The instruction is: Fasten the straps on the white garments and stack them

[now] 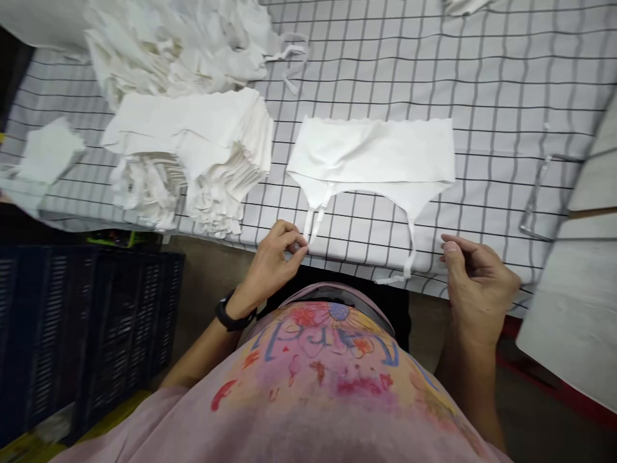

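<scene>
A white garment with shoulder straps, like a bra top, lies flat on the checked cloth with its straps towards me. My left hand pinches the end of its left strap between thumb and fingertips at the table's front edge. On the other side, the right strap hangs loose, its end lying at the edge. My right hand is to the right of that strap and apart from it. Its fingers are loosely bent, the thumb near the index finger, and nothing shows in them.
A neat stack of white garments stands left of the spread one, with a loose heap behind it. Further left lies a small white piece. A metal wire frame and a pale board are at right. Dark blue crates stand below left.
</scene>
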{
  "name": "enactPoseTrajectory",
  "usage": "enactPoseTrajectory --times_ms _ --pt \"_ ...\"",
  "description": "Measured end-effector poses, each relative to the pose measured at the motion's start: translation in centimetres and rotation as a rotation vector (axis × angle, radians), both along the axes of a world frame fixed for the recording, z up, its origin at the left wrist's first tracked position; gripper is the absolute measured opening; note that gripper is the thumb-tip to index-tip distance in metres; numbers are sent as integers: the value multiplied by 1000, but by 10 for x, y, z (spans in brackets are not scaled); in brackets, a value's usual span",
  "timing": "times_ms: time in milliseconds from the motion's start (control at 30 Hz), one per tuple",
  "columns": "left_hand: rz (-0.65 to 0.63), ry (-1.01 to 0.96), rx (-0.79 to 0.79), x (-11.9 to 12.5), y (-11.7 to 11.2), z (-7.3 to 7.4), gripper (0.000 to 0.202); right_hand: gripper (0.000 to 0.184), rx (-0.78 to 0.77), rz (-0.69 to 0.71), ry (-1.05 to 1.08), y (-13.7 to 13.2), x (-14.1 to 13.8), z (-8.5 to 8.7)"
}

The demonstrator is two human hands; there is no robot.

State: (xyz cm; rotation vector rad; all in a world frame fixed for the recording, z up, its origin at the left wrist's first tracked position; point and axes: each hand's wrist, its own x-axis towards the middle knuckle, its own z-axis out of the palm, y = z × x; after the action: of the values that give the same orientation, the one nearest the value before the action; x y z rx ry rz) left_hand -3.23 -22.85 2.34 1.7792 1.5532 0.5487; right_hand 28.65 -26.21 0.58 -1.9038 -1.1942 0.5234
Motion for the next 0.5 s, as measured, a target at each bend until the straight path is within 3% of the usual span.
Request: enactPoseTrajectory --times_ms 167,333,400,500 --pt "16 101 101 4 -4 -4 8 30 -73 -86 116 -37 8 -7" --pt "36 132 291 17 -5 3 14 37 -258 106 75 -63 6 -37" --pt "-62 104 343 31 -2 4 15 43 -262 137 121 -66 3 -51" --pt "-354 56 378 61 6 -2 26 44 -223 141 217 -66 -3 -64"
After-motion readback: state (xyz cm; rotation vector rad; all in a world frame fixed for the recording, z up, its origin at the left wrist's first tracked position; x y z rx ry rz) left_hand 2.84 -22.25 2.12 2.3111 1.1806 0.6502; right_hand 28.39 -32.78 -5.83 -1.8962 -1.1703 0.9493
